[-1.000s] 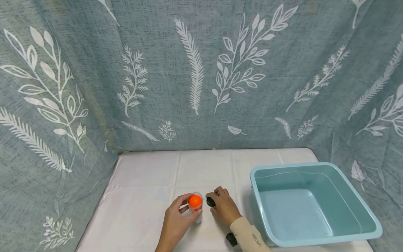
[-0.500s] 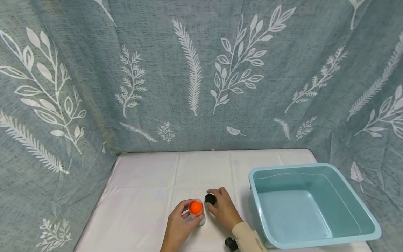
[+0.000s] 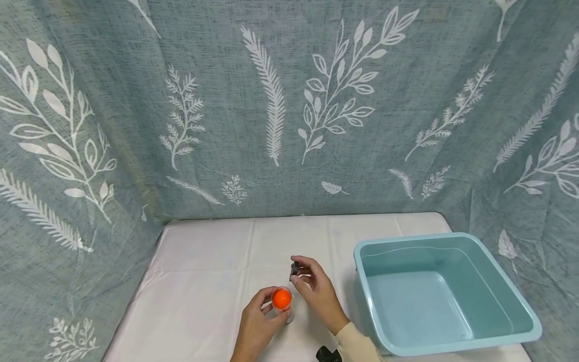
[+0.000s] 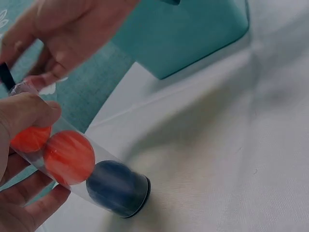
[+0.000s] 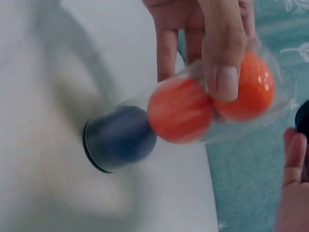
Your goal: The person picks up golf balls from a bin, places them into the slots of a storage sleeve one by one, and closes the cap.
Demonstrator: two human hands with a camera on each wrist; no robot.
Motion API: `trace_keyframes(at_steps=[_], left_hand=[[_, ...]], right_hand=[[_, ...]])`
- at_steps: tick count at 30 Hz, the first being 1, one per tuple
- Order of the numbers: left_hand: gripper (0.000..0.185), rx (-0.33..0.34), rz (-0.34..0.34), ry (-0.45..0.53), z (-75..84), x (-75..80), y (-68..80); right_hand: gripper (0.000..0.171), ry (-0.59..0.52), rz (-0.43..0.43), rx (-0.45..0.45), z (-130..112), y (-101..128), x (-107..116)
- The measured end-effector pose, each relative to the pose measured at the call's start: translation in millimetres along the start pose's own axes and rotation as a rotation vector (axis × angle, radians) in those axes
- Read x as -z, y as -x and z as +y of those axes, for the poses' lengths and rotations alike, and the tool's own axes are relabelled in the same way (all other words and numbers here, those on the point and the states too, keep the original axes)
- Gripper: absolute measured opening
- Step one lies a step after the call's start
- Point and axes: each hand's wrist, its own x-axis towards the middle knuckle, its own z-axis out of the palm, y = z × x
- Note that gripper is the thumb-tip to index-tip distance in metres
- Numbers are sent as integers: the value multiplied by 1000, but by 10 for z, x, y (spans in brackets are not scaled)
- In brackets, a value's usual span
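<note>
A clear plastic tube (image 3: 282, 303) stands on the white table (image 3: 208, 281). It holds two orange balls (image 4: 69, 156) and a dark blue ball (image 4: 113, 186) at its base. My left hand (image 3: 267, 307) grips the tube near its open top, thumb (image 5: 219, 43) across the wall. My right hand (image 3: 300, 272) pinches a small black cap (image 3: 294, 268) in the air just beyond and above the tube's mouth, not touching it. The right wrist view shows the cap's edge (image 5: 303, 118) beside the upper orange ball (image 5: 251, 92).
A large empty teal basin (image 3: 445, 237) sits on the table to the right, close to my right forearm. A leaf-patterned blue-green curtain (image 3: 271, 100) closes off the back and both sides. Bare tablecloth lies to the left and behind the tube.
My right hand has lifted the black cap from table level beside the tube to a spot above and behind its mouth. The left hand keeps holding the tube in place.
</note>
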Motion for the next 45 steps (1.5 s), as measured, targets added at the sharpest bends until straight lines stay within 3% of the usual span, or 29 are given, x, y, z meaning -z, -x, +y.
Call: trace_keyframes(at_steps=[3, 10, 15, 20, 25, 29, 33, 36, 40, 42, 45], left_hand=[[49, 13, -7, -15, 1, -4, -6], [46, 17, -32, -39, -7, -9, 0], [50, 12, -74, -29, -17, -22, 24], [53, -1, -116, -49, -31, 8, 50], [60, -76, -166, -27, -22, 71, 92], [50, -89, -164, 24, 5, 86, 87], [36, -58, -139, 66, 33, 73, 72], [37, -20, -116, 95, 40, 58, 61], [37, 18, -105, 103, 38, 46, 59], [37, 14, -100, 92, 40, 39, 61], [36, -23, -94, 59, 53, 25, 44]], right_hand=[[41, -16, -27, 88, -41, 46, -39], [39, 194, -72, 320, 6, 171, -108], [44, 281, -83, 434, 97, 226, -101], [41, 288, -87, 489, 170, 241, -120], [38, 306, -71, 525, 190, 259, -126], [40, 323, -86, 521, 180, 275, -108], [37, 371, -79, 549, 203, 279, -99], [31, 473, -38, 626, 236, 299, -103], [32, 715, 96, 757, 287, 377, -105], [35, 807, 171, 805, 307, 418, -104], [36, 832, 224, 808, 319, 441, -103]])
